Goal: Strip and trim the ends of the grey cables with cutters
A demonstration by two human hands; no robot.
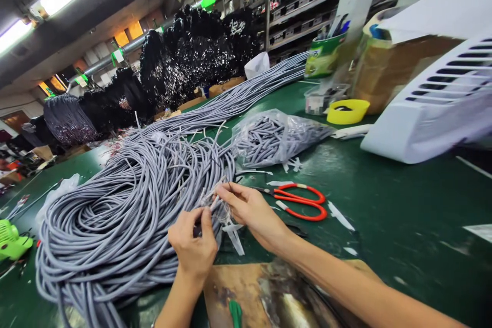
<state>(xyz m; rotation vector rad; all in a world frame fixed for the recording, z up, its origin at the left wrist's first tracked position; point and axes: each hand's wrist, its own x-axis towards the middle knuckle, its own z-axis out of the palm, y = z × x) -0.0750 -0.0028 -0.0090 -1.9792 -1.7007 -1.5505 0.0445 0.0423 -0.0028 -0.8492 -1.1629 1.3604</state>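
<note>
A large coil of grey cables [115, 205] covers the left part of the green table. At its right edge, my left hand [195, 238] is closed, thumb against fingers, on the stripped end of a cable. My right hand [249, 210] pinches at the thin wires and clear wrapping [221, 210] of that same end, just to the right of the left hand. The two hands are close together but apart. Scissors with red handles [303, 200] lie to the right of my right hand. White tape scraps [233, 238] are below the fingers.
Behind the hands lies a clear bag of short grey pieces [277, 136]. Farther right are a yellow ring [348, 111], a green can [325, 56] and a white slotted housing [434, 107]. A stained brown board [234, 287] lies near me, and a green tool [11, 241] is at far left.
</note>
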